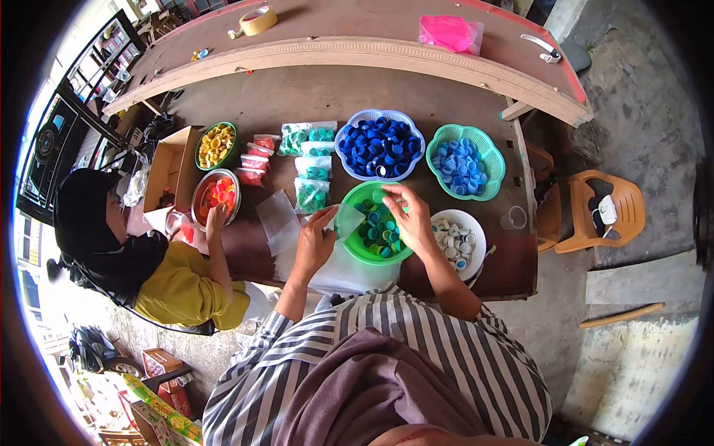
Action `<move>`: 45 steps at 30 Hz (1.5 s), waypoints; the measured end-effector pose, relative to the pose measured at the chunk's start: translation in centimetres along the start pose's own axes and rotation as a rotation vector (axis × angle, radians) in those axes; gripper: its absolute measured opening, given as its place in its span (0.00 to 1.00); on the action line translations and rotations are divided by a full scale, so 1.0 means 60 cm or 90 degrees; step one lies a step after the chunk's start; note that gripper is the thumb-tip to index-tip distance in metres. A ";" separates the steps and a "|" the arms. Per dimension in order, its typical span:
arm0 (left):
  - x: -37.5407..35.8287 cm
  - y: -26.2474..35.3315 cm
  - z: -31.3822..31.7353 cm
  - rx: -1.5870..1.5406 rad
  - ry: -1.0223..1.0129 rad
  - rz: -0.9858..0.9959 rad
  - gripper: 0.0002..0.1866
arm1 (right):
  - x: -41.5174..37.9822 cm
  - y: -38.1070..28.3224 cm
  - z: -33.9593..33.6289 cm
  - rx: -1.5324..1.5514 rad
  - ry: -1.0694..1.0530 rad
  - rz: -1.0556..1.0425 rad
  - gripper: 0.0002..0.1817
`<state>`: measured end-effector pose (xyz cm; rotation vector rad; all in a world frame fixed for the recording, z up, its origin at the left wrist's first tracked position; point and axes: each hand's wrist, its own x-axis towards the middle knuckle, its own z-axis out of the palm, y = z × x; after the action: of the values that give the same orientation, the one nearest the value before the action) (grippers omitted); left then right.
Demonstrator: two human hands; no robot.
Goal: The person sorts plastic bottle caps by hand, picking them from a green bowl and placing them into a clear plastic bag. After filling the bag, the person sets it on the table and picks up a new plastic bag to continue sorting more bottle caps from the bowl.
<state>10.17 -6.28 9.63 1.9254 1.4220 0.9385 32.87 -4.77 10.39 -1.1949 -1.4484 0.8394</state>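
On the tabletop [513,256], between the left hand [316,241] and right hand [407,219], a green bowl [364,256] is set; over its rim, by the left, a clear plastic bag [347,221] is pinched; whether anything is gripped by the right cannot be told; green bottle caps [383,232] are heaped below

Brown table [268,97]; bowls [496,165] of caps [381,143]; small plastic bags [312,192]; cardboard box [162,165]

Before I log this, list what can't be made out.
- Head view: whether the right hand pinches anything; fingertips too blurred.
- Head view: bottom of the green basin; caps cover it.
- Head view: left side of the white bowl; right wrist hides it.
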 end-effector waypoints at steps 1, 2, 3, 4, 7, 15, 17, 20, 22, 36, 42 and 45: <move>-0.002 0.002 0.000 -0.001 0.001 -0.001 0.29 | 0.000 -0.045 0.000 -0.017 0.056 -0.097 0.14; -0.004 0.004 -0.001 0.001 -0.001 -0.001 0.29 | -0.006 -0.082 0.003 -0.023 0.106 -0.153 0.13; -0.006 0.007 -0.002 -0.004 0.003 0.002 0.29 | -0.014 -0.098 0.015 -0.020 0.162 -0.214 0.13; -0.009 0.009 -0.003 -0.010 0.007 0.005 0.29 | -0.020 -0.088 0.029 -0.049 0.146 -0.269 0.14; -0.017 0.006 -0.004 -0.023 0.015 -0.017 0.29 | -0.028 -0.045 0.058 -0.305 -0.098 -0.365 0.17; -0.021 -0.006 -0.054 -0.038 0.071 -0.034 0.29 | 0.006 0.133 0.007 -0.419 -0.006 -0.131 0.08; -0.016 0.002 -0.079 -0.065 0.073 -0.029 0.29 | -0.012 0.210 -0.008 -0.638 -0.210 -0.074 0.08; -0.007 0.008 -0.103 -0.145 0.077 -0.044 0.29 | -0.038 0.255 -0.002 -0.767 -0.282 -0.098 0.08; -0.001 0.003 -0.106 -0.167 0.063 -0.065 0.29 | -0.044 0.275 0.003 -0.773 -0.283 -0.111 0.08; 0.054 -0.004 -0.011 -0.067 -0.088 -0.044 0.29 | 0.032 -0.022 0.035 -0.051 0.094 -0.130 0.21; 0.058 -0.017 0.000 -0.069 -0.082 -0.026 0.30 | 0.039 0.027 0.052 -0.211 -0.053 -0.192 0.13; 0.061 -0.021 -0.011 -0.072 -0.077 -0.071 0.30 | 0.046 0.100 0.049 -0.060 0.035 0.046 0.06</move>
<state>9.64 -2.38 9.81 1.7704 1.3616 0.8181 31.53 -0.27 4.86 -1.3377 -1.4200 0.7876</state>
